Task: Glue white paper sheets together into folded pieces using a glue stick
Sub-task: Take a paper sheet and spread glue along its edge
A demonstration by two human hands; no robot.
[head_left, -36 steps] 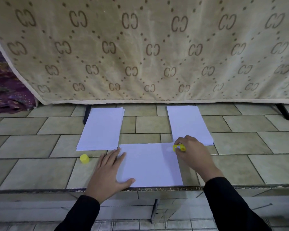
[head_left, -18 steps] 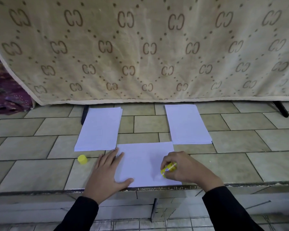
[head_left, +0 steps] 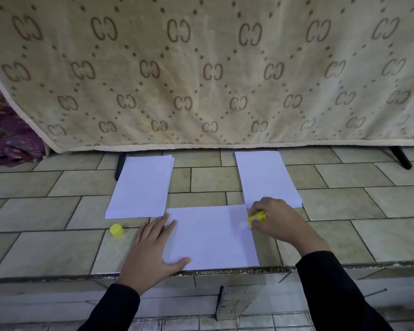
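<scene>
1. a single white sheet (head_left: 213, 237) lies flat in the lower middle of the frame, its near edge along the front rim of the tiled worktop (head_left: 46, 249). it is plain, unmarked and unfolded, and wider than it is deep.
2. of the two hands, the left hand (head_left: 151, 249) lies flat with fingers spread. it rests partly on the sheet's left edge, with the thumb on the paper near the lower left corner.
3. the right hand (head_left: 277, 218) has its fingers curled round a yellow glue stick (head_left: 258, 217). the stick's tip meets the sheet at its right edge, near the upper right corner.
4. a faint pale smear shows on the paper just beside the tip.
5. a yellow cap (head_left: 116, 230) stands alone on the tiles left of the left hand, apart from the sheet.
6. a left stack (head_left: 140, 186) of white paper lies above and left of the sheet, its lower right corner close to the sheet's upper left corner.
7. a right stack (head_left: 265, 177) lies above and right, its near edge partly hidden by the right hand.
8. a beige patterned blanket (head_left: 201, 68) fills the upper frame.
</scene>
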